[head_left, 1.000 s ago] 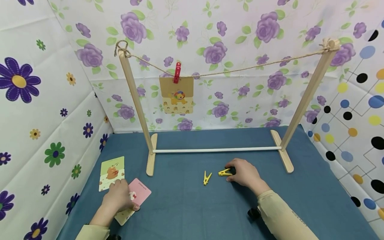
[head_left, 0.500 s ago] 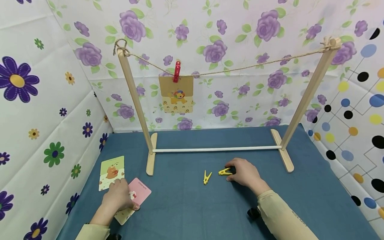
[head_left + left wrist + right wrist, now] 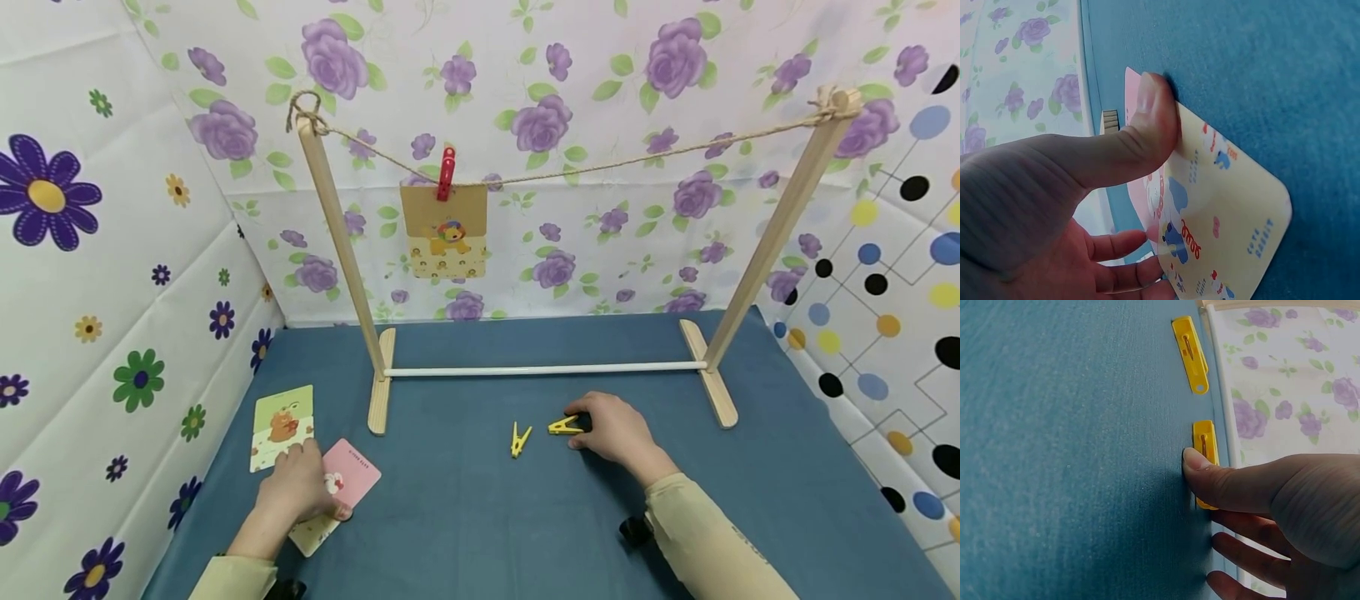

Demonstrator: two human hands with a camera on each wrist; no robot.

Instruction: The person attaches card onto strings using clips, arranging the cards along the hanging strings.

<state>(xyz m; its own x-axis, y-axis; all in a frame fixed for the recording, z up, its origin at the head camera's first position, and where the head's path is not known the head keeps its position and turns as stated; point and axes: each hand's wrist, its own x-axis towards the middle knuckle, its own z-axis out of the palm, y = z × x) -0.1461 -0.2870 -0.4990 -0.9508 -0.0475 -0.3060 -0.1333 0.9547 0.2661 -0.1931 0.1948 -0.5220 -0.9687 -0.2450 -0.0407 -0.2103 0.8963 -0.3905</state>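
Note:
My left hand (image 3: 295, 483) grips a pink and cream card (image 3: 358, 468) by its opposite edges at the left front. In the left wrist view the thumb lies over one edge, with fingertips at the other; rabbit pictures show on the cream part (image 3: 1229, 206). Behind that hand lies a green and white card (image 3: 279, 427) with a brown bear. My right hand (image 3: 617, 432) pinches a yellow clothespin (image 3: 562, 427) low over the cloth, its thumb covering part of the clip in the right wrist view. Beside it lies a second yellow clothespin (image 3: 519, 442).
A wooden stand with two posts (image 3: 780, 237) and a white bottom rod (image 3: 540, 371) spans the back. From its sagging rope (image 3: 600, 168) a red clothespin (image 3: 446, 173) hangs a tan lion card (image 3: 448, 233). Blue cloth (image 3: 465, 508) covers the table; patterned sheets stand around it.
The head view has tilted slightly, so the scene sits a little higher. Both hands, the cards and the clothespins keep their places.

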